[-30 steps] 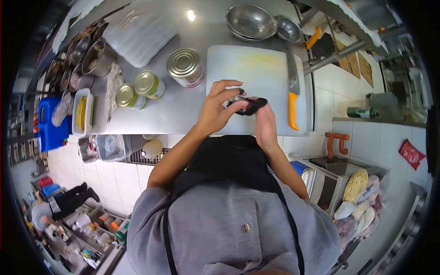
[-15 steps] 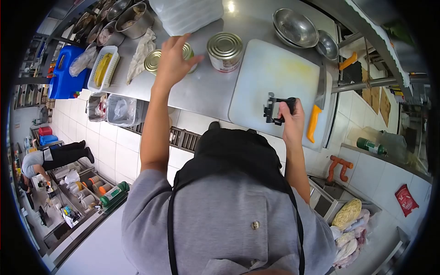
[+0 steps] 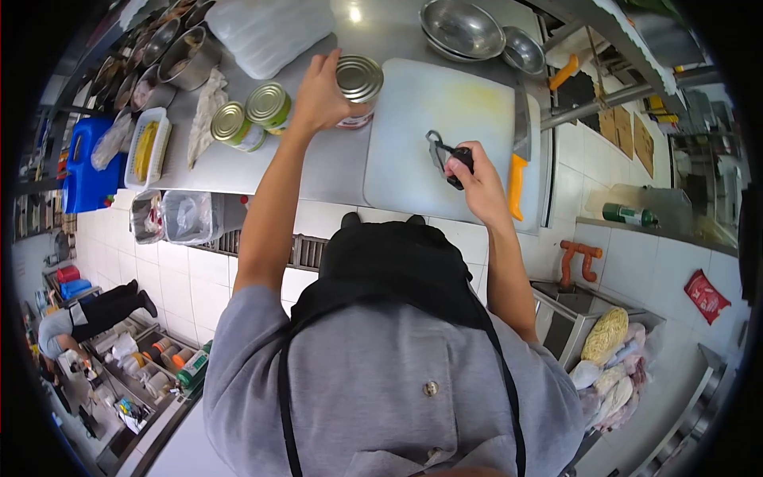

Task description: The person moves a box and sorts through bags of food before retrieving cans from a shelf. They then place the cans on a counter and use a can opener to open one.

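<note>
My left hand is at the left side of a large tin can, its fingers behind and its thumb in front, closed against it. Two smaller tin cans with green labels stand to the left of that hand, lids up. Over the white cutting board, my right hand is closed around the black handle of a can opener. Its metal end points up and to the left. A knife with an orange handle lies at the board's right edge.
Steel bowls stand behind the board, and a clear plastic container is at the back. A white cloth, a white basket and a blue jug sit left. Another person is far left.
My left hand has moved right, from above the smaller cans to the large can. The can opener has turned in my right hand. The whole view has shifted slightly.
</note>
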{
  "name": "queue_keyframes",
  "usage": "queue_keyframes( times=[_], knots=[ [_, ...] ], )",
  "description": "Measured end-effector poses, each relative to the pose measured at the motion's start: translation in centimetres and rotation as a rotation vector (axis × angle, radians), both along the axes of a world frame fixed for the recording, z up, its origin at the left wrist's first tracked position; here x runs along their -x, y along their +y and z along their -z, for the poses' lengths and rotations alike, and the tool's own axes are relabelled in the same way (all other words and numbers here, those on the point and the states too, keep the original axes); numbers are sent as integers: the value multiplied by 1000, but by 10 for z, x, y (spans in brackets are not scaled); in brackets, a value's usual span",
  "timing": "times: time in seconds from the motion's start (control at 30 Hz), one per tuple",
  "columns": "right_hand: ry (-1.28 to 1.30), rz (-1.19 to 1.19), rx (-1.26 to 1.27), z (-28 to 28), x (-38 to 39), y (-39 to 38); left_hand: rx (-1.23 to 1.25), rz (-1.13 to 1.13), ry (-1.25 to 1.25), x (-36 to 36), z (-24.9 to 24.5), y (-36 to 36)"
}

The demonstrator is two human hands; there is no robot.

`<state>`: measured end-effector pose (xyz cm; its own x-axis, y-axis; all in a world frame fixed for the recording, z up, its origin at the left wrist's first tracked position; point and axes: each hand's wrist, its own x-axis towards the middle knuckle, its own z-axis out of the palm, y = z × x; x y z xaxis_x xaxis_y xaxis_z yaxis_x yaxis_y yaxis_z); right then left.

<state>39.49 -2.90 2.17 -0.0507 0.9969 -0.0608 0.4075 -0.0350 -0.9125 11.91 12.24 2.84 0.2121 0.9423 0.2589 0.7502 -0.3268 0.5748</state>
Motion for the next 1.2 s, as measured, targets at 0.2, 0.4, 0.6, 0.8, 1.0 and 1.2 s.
queue_keyframes(
  times=[0.2,0.4,0.6,0.8,1.0,1.2],
  knots=[
    [538,354,-267,-19,-4,14,-202,59,-155,-27,-28,-50],
    [459,219,-331,-27,-6,30,-100,171,-206,-67,19,-75],
    [388,282,-394,-9,-11,30,3,321,-330,-59,27,-70],
    [373,317,-401,-1,-16,30,77,520,-429,-62,21,-54],
    [521,490,-462,-5,-30,23,340,197,-850,-58,34,-11],
    [622,602,-434,6,-39,4,509,247,-1292,-51,26,3]
  ],
)
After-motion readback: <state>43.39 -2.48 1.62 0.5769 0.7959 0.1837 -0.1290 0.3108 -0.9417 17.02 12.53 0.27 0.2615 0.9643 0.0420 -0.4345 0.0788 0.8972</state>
